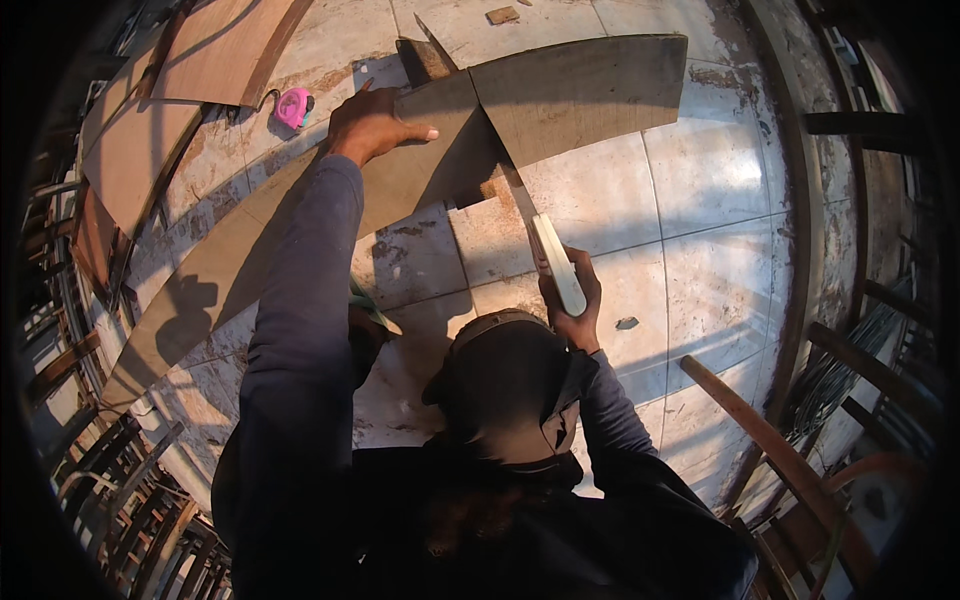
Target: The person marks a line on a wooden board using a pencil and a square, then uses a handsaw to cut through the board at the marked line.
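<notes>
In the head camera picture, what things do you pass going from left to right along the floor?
Stacked plywood sheets → pink tape measure → left hand pressing on the long board → right hand gripping the handsaw → wooden stick.

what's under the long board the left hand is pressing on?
Under the long board, stained floor tiles show along both edges, with a small wood offcut at the saw cut. The left hand lies flat on top. Any support directly beneath is covered.
</notes>
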`<state>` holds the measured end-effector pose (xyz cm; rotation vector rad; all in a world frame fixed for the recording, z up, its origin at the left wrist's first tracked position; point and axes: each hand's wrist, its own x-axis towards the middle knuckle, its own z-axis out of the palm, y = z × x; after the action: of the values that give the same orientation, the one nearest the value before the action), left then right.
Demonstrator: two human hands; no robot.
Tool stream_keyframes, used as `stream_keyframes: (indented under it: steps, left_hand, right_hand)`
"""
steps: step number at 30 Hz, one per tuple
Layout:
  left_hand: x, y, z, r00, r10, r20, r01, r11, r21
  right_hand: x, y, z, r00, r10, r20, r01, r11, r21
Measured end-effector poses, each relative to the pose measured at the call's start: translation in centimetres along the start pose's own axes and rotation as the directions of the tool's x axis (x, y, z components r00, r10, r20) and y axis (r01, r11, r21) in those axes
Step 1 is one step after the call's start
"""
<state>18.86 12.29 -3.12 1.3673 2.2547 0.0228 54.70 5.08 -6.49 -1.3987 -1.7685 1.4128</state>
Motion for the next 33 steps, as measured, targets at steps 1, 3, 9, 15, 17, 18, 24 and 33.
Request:
stream_keyframes:
  steps: [1,3,9,15,17,18,24,33]
  left_hand:
    - [-0.5,-0.1,-0.4,0.996,-0.039,0.075,0.046,0.994,-0.097]
    - [-0.1,-1.6,-0.2,0.998,-0.048,-0.033,0.048,0.999,0.004]
    - [-2.1,-1.7,-1.5,0.997,-0.071,-0.031,0.068,0.995,-0.078]
    - [0.0,0.3,0.6,1.0,-0.001,-0.011,0.001,1.0,-0.011]
    - [-0.3,-0.4,-0.2,0.999,-0.04,0.012,0.04,0.999,0.011]
    - [-0.5,-0.4,-0.7,0.998,-0.058,0.017,0.057,0.996,0.066]
    - [-2.2,-1.6,-1.0,0.995,-0.101,-0.009,0.101,0.995,0.009]
    - [-0.8,0.1,-0.6,0.998,0.001,-0.059,-0.001,1.0,0.013]
  right_hand:
    - [-4.0,-0.3,-2.7,0.998,0.057,0.041,-0.056,0.998,-0.037]
    - [-11.2,0.0,-6.9,0.987,-0.141,0.082,0.15,0.981,-0.121]
    - [-2.8,-2.0,-2.3,0.978,0.18,0.107,-0.18,0.984,-0.006]
    - [1.2,-0.7,0.6,1.0,-0.014,0.001,0.014,1.0,0.009]
    - [-7.7,-0.3,-4.2,0.986,0.159,0.041,-0.163,0.981,0.103]
    - [-11.7,1.3,-6.6,0.99,-0.122,0.071,0.129,0.987,-0.1]
    - [-5.9,-1.0,-2.9,0.998,0.021,0.056,-0.019,0.999,-0.039]
    - [-9.2,1.4,-4.0,0.998,-0.061,-0.013,0.061,0.998,-0.006]
